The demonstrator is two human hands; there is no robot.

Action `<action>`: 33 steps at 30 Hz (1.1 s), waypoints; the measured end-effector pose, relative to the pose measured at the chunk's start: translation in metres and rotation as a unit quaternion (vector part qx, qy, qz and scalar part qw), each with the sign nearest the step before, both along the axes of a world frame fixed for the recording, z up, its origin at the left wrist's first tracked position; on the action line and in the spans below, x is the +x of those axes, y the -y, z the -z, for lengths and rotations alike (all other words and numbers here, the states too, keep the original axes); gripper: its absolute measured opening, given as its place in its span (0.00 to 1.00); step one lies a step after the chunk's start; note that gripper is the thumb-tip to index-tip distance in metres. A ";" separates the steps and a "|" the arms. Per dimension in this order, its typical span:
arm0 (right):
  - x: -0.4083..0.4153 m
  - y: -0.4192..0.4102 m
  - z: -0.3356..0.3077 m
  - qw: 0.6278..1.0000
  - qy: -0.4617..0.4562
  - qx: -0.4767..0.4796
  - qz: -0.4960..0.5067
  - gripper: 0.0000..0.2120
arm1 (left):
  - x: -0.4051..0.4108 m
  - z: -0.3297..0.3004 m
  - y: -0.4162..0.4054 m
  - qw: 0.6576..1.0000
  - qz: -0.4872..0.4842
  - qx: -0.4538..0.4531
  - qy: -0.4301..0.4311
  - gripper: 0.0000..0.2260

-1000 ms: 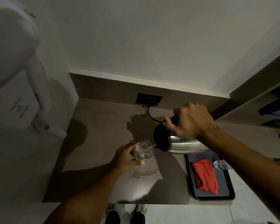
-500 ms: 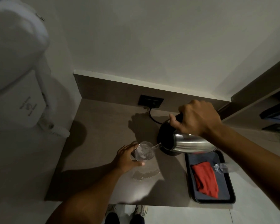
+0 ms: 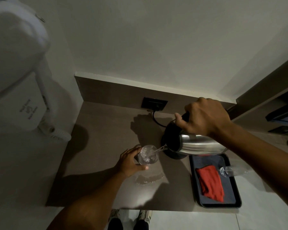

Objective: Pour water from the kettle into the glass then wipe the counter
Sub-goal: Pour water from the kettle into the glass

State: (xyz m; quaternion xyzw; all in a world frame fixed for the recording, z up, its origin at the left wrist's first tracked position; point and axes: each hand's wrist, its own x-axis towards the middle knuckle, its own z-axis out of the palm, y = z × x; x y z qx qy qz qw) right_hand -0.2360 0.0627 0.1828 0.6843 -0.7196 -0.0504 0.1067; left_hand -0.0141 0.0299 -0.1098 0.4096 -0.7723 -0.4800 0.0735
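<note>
My right hand (image 3: 204, 117) grips the black handle of a steel kettle (image 3: 199, 145), which is tipped to the left above the brown counter (image 3: 98, 133). A thin stream of water runs from its spout into a clear glass (image 3: 148, 154). My left hand (image 3: 129, 163) is wrapped around the glass and holds it on the counter. A small puddle of water (image 3: 148, 178) lies on the counter just in front of the glass. A red cloth (image 3: 210, 184) lies on a black tray (image 3: 234, 195) to the right.
A second clear glass (image 3: 226, 170) lies on its side on the tray. The black kettle base (image 3: 175, 156) sits under the kettle, its cord running to a wall socket (image 3: 154, 103). A white appliance (image 3: 15, 72) hangs on the left wall. The counter's front edge is near my feet.
The kettle has shifted slightly right and up while staying tipped, and water keeps streaming into the glass. My left hand stays on the glass.
</note>
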 end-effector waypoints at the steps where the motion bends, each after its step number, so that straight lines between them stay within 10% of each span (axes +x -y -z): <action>1: 0.000 0.000 -0.001 1.000 0.002 0.001 0.000 0.29 | 0.000 0.000 0.000 1.000 0.001 0.000 0.000 0.44; 33: -0.014 -0.009 0.048 0.990 0.130 -0.038 0.037 0.27 | 0.000 -0.004 0.000 1.000 0.004 0.019 0.012 0.44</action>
